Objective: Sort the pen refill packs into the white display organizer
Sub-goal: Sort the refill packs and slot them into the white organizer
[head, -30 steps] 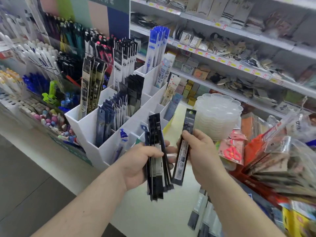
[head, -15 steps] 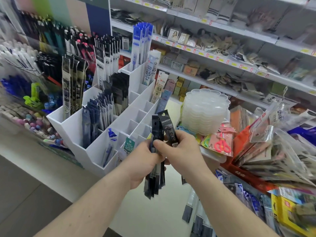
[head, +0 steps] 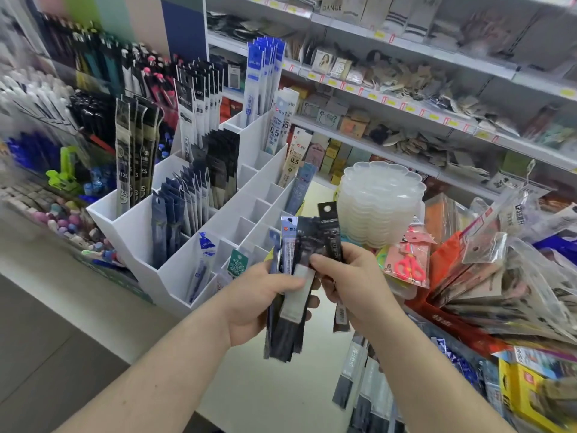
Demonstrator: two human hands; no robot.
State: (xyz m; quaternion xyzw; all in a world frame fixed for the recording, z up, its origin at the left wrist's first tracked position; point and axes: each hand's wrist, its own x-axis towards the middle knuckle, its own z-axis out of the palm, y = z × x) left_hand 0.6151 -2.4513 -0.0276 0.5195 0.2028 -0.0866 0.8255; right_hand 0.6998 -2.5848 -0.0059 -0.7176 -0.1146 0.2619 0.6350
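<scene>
My left hand [head: 259,303] grips a bundle [head: 288,295] of refill packs at mid-frame, fingers curled round its middle, the packs fanning up and hanging down below my palm. My right hand [head: 359,287] sits just beside it, thumb and fingers pinching one black pack [head: 331,237] that stands upright, its hang-hole tab topping the rest. The black pack touches the bundle's right edge. The white organizer [head: 249,195] stands left of centre and above my hands, its stepped compartments partly filled: dark packs in the left and middle slots, blue ones at the top back, a few "0.5" packs along its right side. A stack of clear trays [head: 381,201] rises right of the organizer. More packs [head: 359,379] lie on the counter below my right wrist.
</scene>
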